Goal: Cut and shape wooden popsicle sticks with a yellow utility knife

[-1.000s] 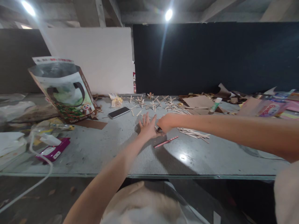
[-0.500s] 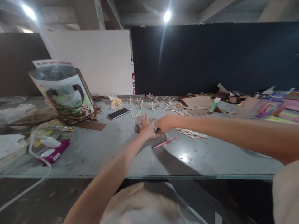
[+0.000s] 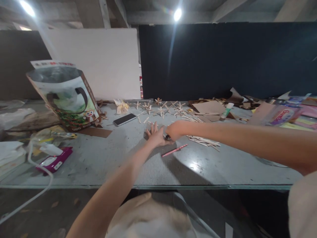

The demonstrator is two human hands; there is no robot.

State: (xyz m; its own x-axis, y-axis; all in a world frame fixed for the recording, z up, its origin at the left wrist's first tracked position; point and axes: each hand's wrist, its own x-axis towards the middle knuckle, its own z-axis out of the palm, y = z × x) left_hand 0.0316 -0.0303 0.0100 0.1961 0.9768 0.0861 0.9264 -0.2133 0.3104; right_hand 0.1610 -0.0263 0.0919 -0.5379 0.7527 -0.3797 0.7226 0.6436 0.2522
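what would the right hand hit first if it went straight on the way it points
Most likely the left hand, spread out just left of the right hand. The two overlap in this view, so whether they touch is unclear. Roughly beyond it lies the phone.

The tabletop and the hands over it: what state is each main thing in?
Left hand: fingers spread
Right hand: closed on small dark object
Pink pen-like item: lying flat
Phone: flat, screen dark
Printed container: standing, top open
Loose sticks: piled flat
Crossed sticks: star-shaped
Tube: tilted
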